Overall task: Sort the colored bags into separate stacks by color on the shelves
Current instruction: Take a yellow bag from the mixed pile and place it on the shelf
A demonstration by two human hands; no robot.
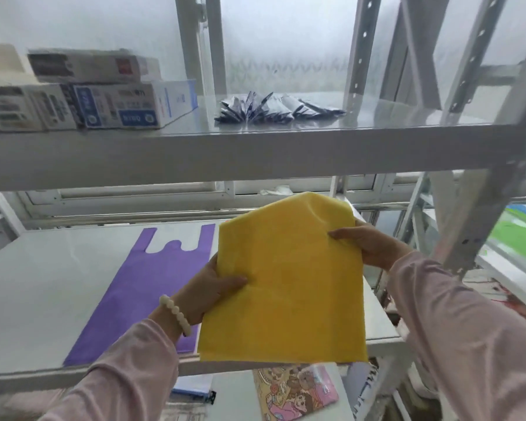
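At ten o'clock in your view, cardboard boxes [88, 95] sit on the upper shelf [255, 147], outside the sorting. Below them, on the middle shelf [37, 284], the purple bag [140, 287] lies flat with its handles pointing to twelve o'clock, apparently the start of a purple stack. Your left hand [213, 288] pinches the nine o'clock edge of the yellow bag [286, 284], thumb on top and fingers beneath, so the limp sheet does not fold. The yellow bag hangs tilted in the air over the shelf's front edge, its lower left corner hiding part of the purple one; whether they touch, I cannot tell. Your right hand [368, 247] grips the two o'clock edge likewise, which pulls the fabric taut. Held this way, it looks ready to go down at three o'clock of the purple bag, so the colours sit apart
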